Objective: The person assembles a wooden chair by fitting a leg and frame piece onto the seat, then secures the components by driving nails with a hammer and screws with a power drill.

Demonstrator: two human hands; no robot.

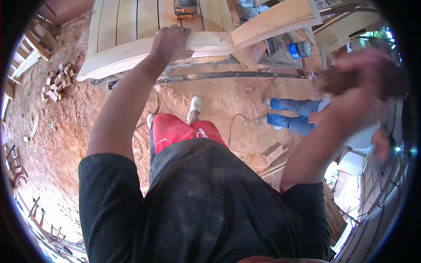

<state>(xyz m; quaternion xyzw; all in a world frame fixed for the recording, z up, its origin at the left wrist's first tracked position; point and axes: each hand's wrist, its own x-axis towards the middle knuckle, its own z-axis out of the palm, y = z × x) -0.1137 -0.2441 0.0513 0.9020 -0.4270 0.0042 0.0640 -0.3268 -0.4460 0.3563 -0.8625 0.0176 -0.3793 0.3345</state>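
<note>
At the top centre, my left hand [172, 43] rests on the front rail of a pale slatted wooden piece [127, 19], with its fingers curled over the edge. On the right, my right hand [362, 94] is raised and blurred by motion, wrapped round a dark brown block [337, 82]. A curved wooden arm [276, 24] rises from the right end of the rail. On the slats, just beyond my left hand, lies a black and orange tool part [185, 8].
Another person in jeans [294, 113] is to the right. A blue-labelled jar [300, 50] stands beyond the rail's right end. Wood offcuts [58, 83] are heaped on the dirt floor at left. Planks [274, 153] lie at lower right.
</note>
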